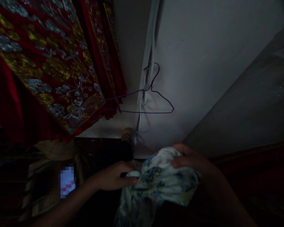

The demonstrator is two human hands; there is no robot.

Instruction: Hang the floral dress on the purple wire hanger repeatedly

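A light cloth with a blue, green and yellow floral print (165,179), likely a garment, is bunched up between my two hands. My left hand (119,176) pinches its left side, with the thumb lying over a pale edge and a small dark strip beside it. On the upper right, my right hand (186,157) grips the gathered fabric, and its fingers are partly hidden behind the folds. Lower folds of the cloth hang down between my forearms. Beyond my hands, a thin purple wire hanger (151,90) hangs by white cords along the wall.
A red cloth with gold and silver embroidery (56,63) drapes at the upper left, covering the hanger's left end. A pale wall (191,63) rises ahead. Below are a clog-shoed foot (127,134), a wooden chair frame (28,186) and a blurred lit screen (67,181). The light is dim.
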